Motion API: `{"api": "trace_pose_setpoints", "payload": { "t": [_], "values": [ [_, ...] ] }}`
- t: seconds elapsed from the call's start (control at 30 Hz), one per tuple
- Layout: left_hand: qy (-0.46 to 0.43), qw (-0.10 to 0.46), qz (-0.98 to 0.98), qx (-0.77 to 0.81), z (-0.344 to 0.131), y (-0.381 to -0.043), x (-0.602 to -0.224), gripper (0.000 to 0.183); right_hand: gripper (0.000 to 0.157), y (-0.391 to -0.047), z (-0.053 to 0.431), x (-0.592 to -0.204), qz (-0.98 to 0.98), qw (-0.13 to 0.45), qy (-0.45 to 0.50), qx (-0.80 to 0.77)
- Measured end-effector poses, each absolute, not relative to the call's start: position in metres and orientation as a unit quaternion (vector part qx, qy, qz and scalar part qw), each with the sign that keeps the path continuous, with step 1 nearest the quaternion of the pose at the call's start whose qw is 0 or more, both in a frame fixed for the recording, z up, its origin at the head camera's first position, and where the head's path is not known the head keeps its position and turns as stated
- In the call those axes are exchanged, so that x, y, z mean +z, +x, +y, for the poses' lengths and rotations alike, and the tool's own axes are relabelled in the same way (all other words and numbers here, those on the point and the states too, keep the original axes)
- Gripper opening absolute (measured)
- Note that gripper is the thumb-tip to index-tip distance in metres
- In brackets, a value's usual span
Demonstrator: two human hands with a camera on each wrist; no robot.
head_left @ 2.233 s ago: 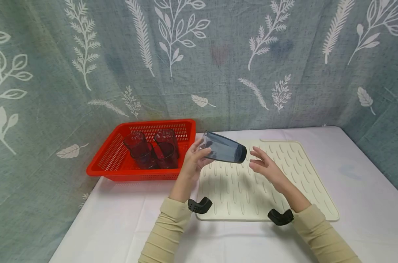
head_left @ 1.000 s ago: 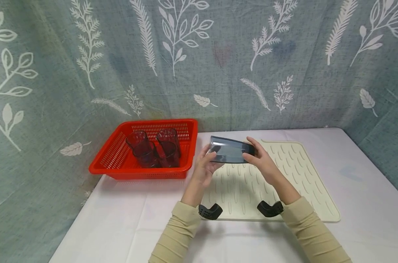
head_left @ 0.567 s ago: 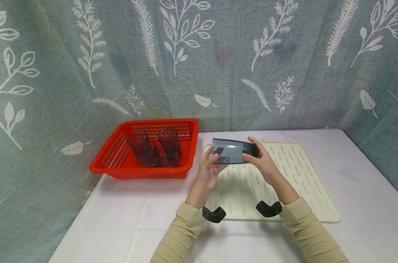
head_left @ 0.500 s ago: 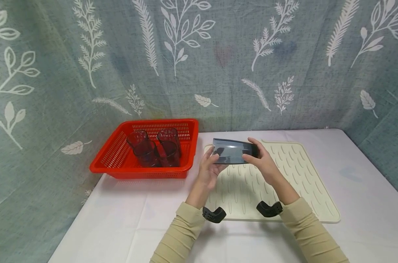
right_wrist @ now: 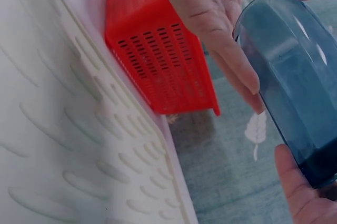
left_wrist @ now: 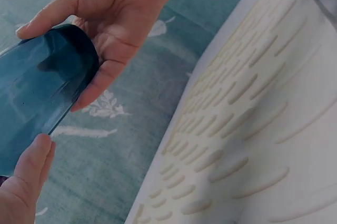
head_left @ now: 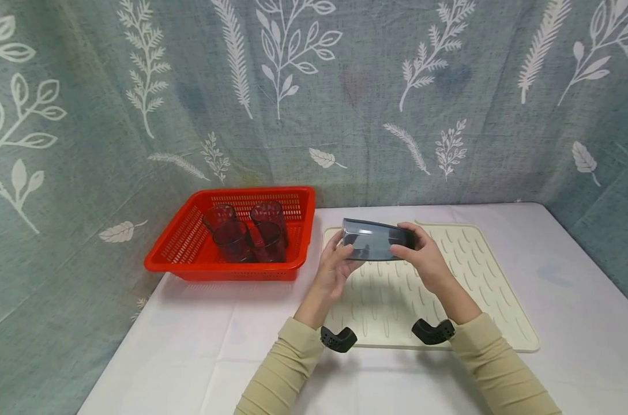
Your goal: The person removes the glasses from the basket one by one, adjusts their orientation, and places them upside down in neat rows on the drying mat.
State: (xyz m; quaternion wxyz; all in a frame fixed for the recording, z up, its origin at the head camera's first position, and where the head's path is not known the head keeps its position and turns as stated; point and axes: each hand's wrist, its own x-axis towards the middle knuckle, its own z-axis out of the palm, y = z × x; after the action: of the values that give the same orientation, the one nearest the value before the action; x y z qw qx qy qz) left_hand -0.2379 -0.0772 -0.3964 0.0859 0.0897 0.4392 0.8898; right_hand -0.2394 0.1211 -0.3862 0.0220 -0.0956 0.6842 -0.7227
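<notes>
A blue-grey drinking glass point(head_left: 373, 241) lies on its side in the air over the cream drying mat point(head_left: 391, 300), its dark thick base toward the right. My left hand point(head_left: 334, 268) holds it around the rim end, thumb on the near side. The right hand point(head_left: 427, 256) grips the base end between thumb and fingers. In the left wrist view the glass point(left_wrist: 39, 90) shows its base resting in the right palm. The right wrist view has the open rim of the glass point(right_wrist: 295, 77) against the left hand point(right_wrist: 226, 29).
Left of the mat stands a red plastic basket point(head_left: 225, 274) with slotted walls. Several tinted glasses point(head_left: 269, 242) stand inside it. A white cloth point(head_left: 189, 346) covers the table, and a patterned curtain point(head_left: 355, 144) hangs behind.
My right hand has come in from the right and taken the base end of the glass. The glass has turned nearer to level and shifted right, with the left hand still holding it.
</notes>
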Motion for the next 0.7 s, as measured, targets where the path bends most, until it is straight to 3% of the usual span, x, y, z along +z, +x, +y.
{"api": "trace_pose_setpoints", "payload": {
  "t": [0.2,0.43,0.7],
  "values": [
    [0.090,0.108,0.482,0.865,-0.078,-0.238,-0.393,0.064,0.043,-0.239,0.128,-0.385,0.682,0.003,-0.101,-0.725],
    [0.083,0.112,0.526,0.839,-0.079,-0.241,-0.398,0.071,0.050,-0.237,0.137,-0.378,0.688,-0.007,-0.095,-0.720],
    [0.082,0.114,0.562,0.815,-0.081,-0.240,-0.402,0.070,0.047,-0.237,0.153,-0.374,0.706,-0.013,-0.094,-0.702]
  ]
}}
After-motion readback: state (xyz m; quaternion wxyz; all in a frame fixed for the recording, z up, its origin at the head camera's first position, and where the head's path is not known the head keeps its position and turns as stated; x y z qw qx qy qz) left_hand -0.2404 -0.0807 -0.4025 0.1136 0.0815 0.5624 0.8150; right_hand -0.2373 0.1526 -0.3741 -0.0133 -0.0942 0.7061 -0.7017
